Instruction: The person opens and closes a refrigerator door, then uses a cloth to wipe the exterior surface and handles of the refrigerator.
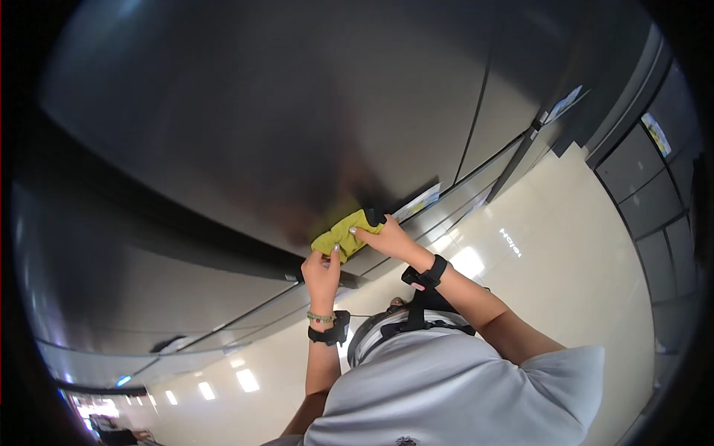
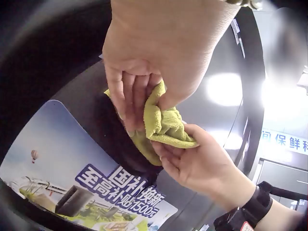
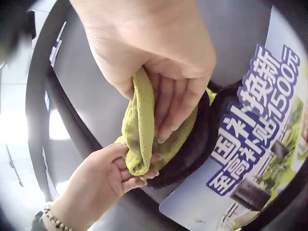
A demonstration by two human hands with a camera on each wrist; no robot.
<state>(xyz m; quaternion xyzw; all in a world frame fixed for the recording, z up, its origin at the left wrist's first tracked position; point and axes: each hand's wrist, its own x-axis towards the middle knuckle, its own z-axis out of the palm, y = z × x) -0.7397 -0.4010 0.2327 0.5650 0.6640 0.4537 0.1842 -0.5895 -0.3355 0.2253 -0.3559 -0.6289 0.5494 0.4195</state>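
Observation:
A yellow-green terry cloth (image 1: 343, 232) with a dark patch at one end is held between both hands, in front of a dark glossy panel (image 1: 253, 111). My left hand (image 1: 321, 281) pinches its left end between thumb and fingers. On the other side my right hand (image 1: 393, 241) grips the end by the dark patch, its thumb lying on top. Seen from the left wrist, the cloth (image 2: 166, 127) is folded and bunched, the two hands close together. In the right wrist view a fold of the cloth (image 3: 138, 125) stands up between thumb and fingers.
A printed card (image 2: 108, 197) with large Chinese lettering and a balloon picture lies on the dark surface near the hands. A long dark edge (image 1: 186, 204) runs along the panel. Pale glossy floor (image 1: 558, 245) stretches behind, with dark cabinets (image 1: 647, 186) at the right.

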